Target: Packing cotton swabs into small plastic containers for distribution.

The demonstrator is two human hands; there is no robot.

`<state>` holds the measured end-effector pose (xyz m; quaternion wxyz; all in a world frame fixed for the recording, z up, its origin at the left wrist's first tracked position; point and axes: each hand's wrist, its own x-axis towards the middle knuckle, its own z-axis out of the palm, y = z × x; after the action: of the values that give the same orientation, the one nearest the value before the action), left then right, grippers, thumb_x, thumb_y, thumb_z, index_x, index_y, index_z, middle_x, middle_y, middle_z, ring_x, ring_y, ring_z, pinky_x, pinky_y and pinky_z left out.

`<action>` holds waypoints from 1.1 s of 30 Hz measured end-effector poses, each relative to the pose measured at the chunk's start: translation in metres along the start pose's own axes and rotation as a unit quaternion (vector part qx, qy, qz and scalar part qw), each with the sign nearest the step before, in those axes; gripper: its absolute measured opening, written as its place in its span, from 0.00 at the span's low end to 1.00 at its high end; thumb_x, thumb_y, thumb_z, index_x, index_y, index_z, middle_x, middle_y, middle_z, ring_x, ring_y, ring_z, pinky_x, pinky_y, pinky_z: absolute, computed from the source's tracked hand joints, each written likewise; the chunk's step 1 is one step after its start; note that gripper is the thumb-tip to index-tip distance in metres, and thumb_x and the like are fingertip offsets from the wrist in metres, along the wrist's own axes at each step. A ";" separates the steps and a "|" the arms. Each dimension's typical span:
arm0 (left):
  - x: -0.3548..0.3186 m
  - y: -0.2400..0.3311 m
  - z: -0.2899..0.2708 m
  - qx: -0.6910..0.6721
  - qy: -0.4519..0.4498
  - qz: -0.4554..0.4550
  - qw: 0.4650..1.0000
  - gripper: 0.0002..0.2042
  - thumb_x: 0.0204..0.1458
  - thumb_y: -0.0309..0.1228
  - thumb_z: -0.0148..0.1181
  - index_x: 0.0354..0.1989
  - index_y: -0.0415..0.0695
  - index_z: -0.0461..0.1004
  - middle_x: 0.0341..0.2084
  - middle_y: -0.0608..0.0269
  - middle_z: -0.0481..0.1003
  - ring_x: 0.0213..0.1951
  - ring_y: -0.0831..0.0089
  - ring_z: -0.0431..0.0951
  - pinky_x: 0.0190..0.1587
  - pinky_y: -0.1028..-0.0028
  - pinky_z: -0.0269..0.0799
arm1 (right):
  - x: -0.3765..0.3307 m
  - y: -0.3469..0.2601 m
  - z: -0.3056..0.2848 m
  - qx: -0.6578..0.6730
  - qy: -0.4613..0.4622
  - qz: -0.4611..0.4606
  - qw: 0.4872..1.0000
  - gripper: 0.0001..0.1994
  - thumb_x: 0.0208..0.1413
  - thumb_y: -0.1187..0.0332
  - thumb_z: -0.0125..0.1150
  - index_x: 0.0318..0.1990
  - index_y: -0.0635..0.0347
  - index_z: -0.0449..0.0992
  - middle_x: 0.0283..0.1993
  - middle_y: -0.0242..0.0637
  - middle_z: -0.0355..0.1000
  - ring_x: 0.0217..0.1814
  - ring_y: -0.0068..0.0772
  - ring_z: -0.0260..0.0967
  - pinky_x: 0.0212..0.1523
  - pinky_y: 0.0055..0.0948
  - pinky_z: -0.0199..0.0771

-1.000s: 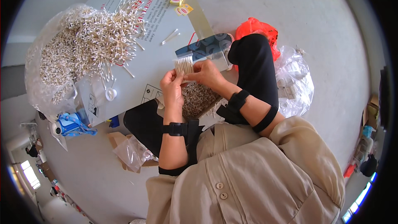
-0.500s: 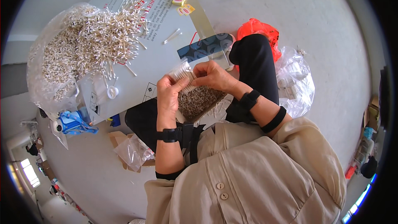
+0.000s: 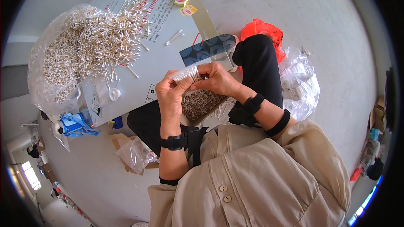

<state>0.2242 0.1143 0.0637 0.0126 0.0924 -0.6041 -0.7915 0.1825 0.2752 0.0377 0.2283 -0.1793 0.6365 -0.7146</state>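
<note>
Above a cardboard box lined with loose cotton swabs [image 3: 201, 105], my two hands hold a small clear pack of cotton swabs [image 3: 185, 74]. My left hand [image 3: 169, 97] pinches its left end, thumb along the near side. The fingers of my right hand [image 3: 218, 80] close on its right end. White swab tips show in a row through the clear film. The box sits between my thighs, its far part hidden by my hands.
A big heap of cotton swabs [image 3: 105, 33] spills from a clear bag [image 3: 38, 65] onto the metal-topped table [image 3: 139, 86]. Small yellow boxes [image 3: 182, 0] and a white tape roll [image 3: 114, 94] lie there too. Red [image 3: 264, 27] and clear plastic bags [image 3: 301, 82] lie to the right.
The pack has turned between my hands, so the row of swab tips now faces up toward me. My left hand has shifted slightly left; my right fingers have moved onto the pack's end.
</note>
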 end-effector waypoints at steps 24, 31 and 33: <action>-0.010 0.011 -0.003 0.095 -0.014 -0.042 0.994 0.06 0.48 0.19 0.63 0.34 0.35 0.74 0.26 0.70 0.74 0.27 0.87 0.70 0.30 0.85 0.67 | -0.002 -0.016 0.006 0.097 0.060 0.011 0.993 0.11 0.50 0.73 0.65 0.39 0.71 0.73 0.31 0.30 0.71 0.32 0.18 0.64 0.34 0.25 0.68; -0.011 0.007 -0.006 0.137 -0.007 -0.048 0.989 0.06 0.47 0.19 0.60 0.34 0.34 0.74 0.25 0.69 0.75 0.24 0.86 0.71 0.27 0.84 0.68 | -0.003 -0.021 -0.004 -0.050 -0.026 0.061 0.997 0.13 0.48 0.75 0.62 0.41 0.70 0.72 0.28 0.27 0.67 0.32 0.17 0.62 0.34 0.22 0.65; -0.011 0.012 -0.005 0.106 -0.017 -0.066 0.992 0.06 0.48 0.19 0.60 0.35 0.34 0.74 0.25 0.68 0.75 0.24 0.85 0.72 0.27 0.83 0.69 | -0.001 -0.022 -0.007 -0.035 -0.038 0.066 0.996 0.12 0.47 0.76 0.61 0.40 0.70 0.72 0.28 0.27 0.67 0.32 0.17 0.62 0.34 0.22 0.65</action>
<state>0.2349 0.1072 0.0756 -0.0599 0.1194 -0.6769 -0.7238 0.1777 0.2836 0.0584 0.2925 -0.1722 0.6626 -0.6677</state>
